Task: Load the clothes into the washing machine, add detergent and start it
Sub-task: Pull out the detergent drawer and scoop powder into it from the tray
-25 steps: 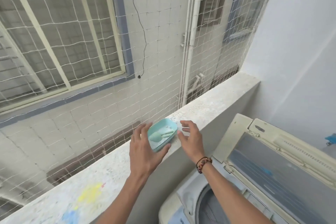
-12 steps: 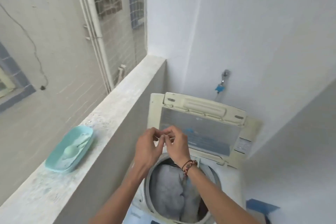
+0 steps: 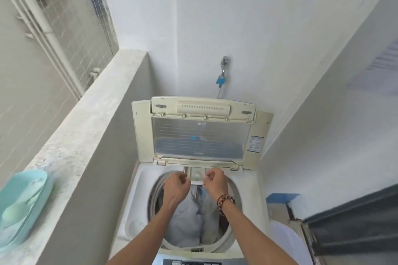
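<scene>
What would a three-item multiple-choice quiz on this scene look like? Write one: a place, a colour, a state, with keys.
1. Where does the shallow oval plastic tub sit?
A. on the concrete ledge
B. in the drum
C. on the floor

2. What colour is the tap fitting on the wall?
A. red
B. blue
C. green

3. How is the cream washing machine lid?
A. shut
B. removed
C. raised

Key: 1 A, the tub rests on the ledge at left; 2 B, the fitting below the tap is blue; 3 C, the lid stands up behind the clothes-filled drum.

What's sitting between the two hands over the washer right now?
In the head view, the small detergent drawer at the tub's back rim lies between the left hand and right hand; below the gap, clothes in the drum.
</scene>
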